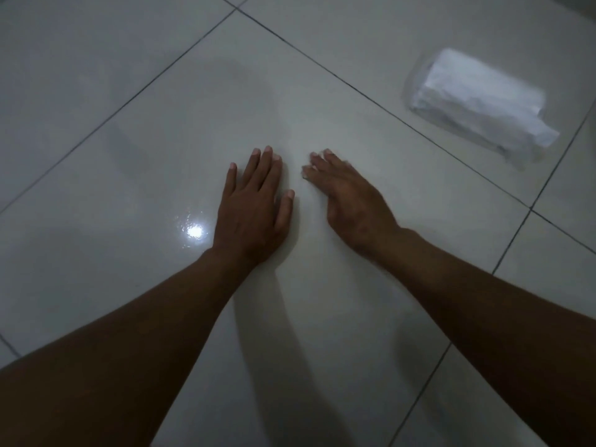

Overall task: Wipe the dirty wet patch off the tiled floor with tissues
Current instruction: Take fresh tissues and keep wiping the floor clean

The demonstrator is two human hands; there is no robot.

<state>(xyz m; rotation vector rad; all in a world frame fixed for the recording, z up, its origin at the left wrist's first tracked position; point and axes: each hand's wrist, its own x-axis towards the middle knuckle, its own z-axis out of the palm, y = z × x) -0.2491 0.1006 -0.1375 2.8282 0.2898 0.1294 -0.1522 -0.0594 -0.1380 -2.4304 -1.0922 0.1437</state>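
Observation:
My left hand [253,204] lies flat on the white tiled floor [96,285] with its fingers straight and spread. My right hand [346,195] is beside it, fingers straight, slightly blurred, holding nothing. A pack of white tissues [477,104] in clear plastic wrap lies on the floor at the upper right, well apart from both hands. A wet sheen with a bright light reflection [194,232] shows on the tile just left of my left wrist. A faint darker smear [180,101] spreads on the tile beyond my hands.
Dark grout lines [322,64] cross the floor diagonally between the tiles. My forearms' shadows fall on the tile below the hands. The room is dim.

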